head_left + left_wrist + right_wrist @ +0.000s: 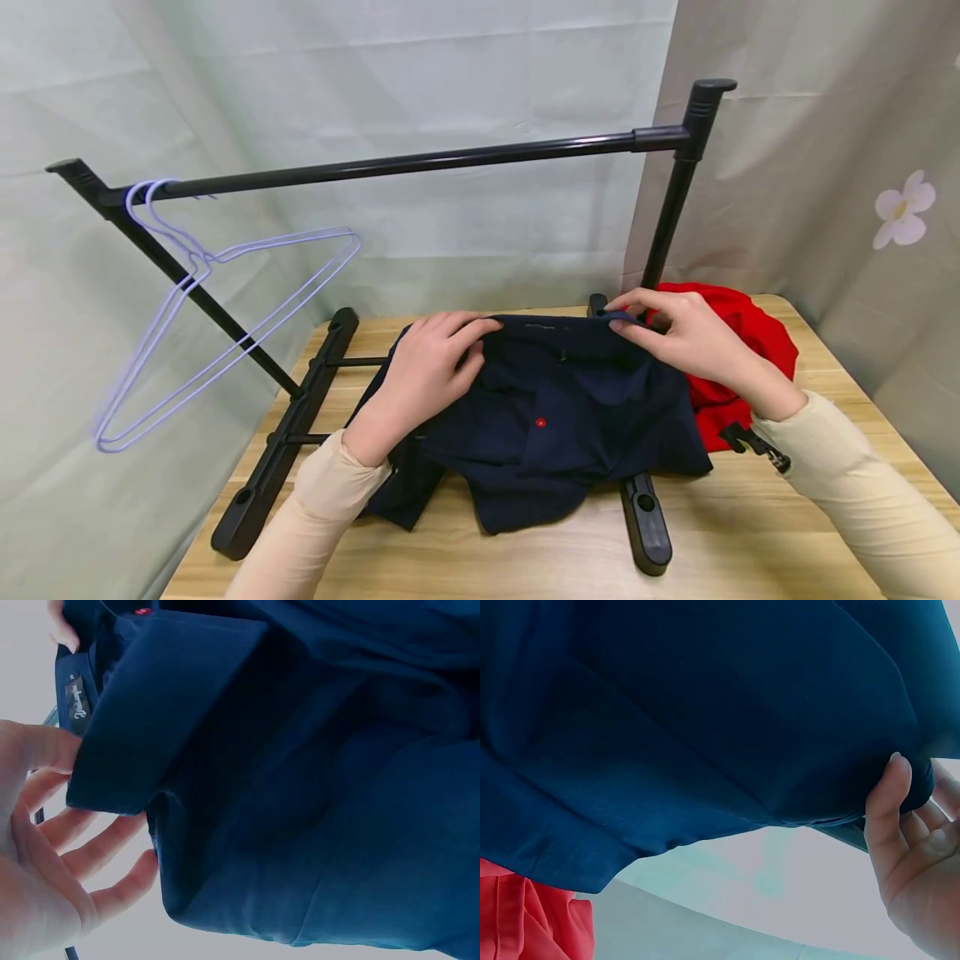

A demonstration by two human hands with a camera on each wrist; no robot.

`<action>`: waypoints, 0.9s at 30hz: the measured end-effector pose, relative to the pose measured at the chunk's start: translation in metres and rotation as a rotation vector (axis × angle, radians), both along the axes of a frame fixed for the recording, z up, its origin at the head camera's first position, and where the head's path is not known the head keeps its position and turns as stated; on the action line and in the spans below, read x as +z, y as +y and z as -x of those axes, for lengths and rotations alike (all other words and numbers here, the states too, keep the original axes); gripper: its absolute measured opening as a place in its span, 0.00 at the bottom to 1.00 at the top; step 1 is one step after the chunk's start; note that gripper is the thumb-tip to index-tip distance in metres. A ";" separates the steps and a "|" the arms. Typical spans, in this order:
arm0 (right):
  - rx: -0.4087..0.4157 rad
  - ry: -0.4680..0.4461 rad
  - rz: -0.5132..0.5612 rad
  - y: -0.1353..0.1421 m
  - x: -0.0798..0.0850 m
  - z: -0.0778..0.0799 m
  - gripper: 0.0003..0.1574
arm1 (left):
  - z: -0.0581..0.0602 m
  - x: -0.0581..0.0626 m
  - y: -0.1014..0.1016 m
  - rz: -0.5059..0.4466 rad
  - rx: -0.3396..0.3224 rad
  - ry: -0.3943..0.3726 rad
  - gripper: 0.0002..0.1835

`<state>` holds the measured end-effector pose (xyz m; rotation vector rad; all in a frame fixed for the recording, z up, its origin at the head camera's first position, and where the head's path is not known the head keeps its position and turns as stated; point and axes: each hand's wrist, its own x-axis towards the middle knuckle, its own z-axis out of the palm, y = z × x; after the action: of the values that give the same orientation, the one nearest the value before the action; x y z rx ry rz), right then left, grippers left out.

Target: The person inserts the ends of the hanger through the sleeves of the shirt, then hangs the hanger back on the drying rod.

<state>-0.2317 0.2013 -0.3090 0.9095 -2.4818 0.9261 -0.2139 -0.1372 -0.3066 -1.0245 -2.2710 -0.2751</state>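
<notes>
My left hand [431, 362] pinches the upper left edge of a navy-blue cloth garment with a collar [555, 454], thumb on one side and fingers on the other; in the left wrist view my remaining fingers spread apart behind it. My right hand [693, 333] has thumb and fingers clamped on the upper right edge. The garment is stretched between my two hands, mid-scene, over the pale wood-grain tabletop [750, 533], with a small round red button [541, 422] at its front and a dark woven label [77, 697] inside the collar. I cannot tell whether its lower edge touches the wood. It covers part of the right foot of a black tubular rack [412, 162]. Just right of it, on the far side, lies a heap of bright red cloth [757, 333]. Two lavender wire hangers [201, 258] hang at the left end of the rack's rail, before a pale fabric curtain [487, 83]
</notes>
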 end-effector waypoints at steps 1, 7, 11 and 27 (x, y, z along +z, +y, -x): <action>0.004 -0.002 -0.002 -0.001 0.000 0.000 0.14 | 0.001 0.001 0.000 -0.009 0.005 0.001 0.17; 0.034 0.008 -0.025 -0.001 0.001 -0.002 0.18 | 0.004 0.003 -0.002 -0.034 0.016 -0.002 0.21; 0.078 0.013 -0.037 0.001 0.002 -0.002 0.30 | 0.004 0.006 -0.005 -0.009 0.035 -0.026 0.25; 0.210 0.151 -0.220 0.003 0.005 -0.001 0.33 | 0.005 0.011 -0.022 0.075 0.050 -0.233 0.35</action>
<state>-0.2312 0.2044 -0.3038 1.2820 -2.4245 0.6249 -0.2185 -0.1589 -0.2953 -1.0169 -2.5294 -0.3031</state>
